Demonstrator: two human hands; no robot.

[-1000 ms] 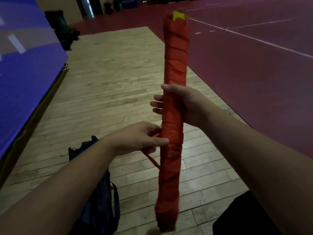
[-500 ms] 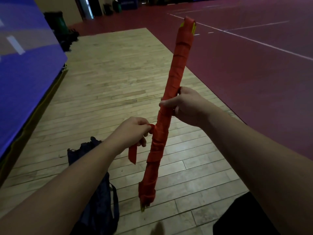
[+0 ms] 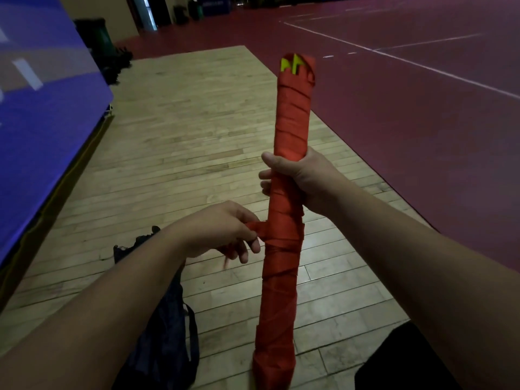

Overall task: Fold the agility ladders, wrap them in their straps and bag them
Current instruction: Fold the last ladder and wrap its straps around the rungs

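A folded agility ladder (image 3: 292, 128), wound from end to end in its red strap, stands nearly upright in front of me, with yellow rung ends showing at the top. My right hand (image 3: 298, 181) grips the bundle around its middle. Just below and to the left, my left hand (image 3: 225, 229) pinches the loose end of the red strap (image 3: 260, 227) where it leaves the bundle. A dark blue bag (image 3: 166, 327) lies on the floor under my left forearm, partly hidden by it.
Wooden floorboards (image 3: 180, 153) run ahead, bordered on the right by a dark red court floor (image 3: 422, 122) with white lines. A large blue padded mat (image 3: 42, 102) stands along the left. Dark bags and a green bin (image 3: 101, 38) sit at the far left wall.
The bundle has swung from tilted back to nearly upright and turned in my right hand. My left hand has drawn the strap end taut against the bundle's left side.
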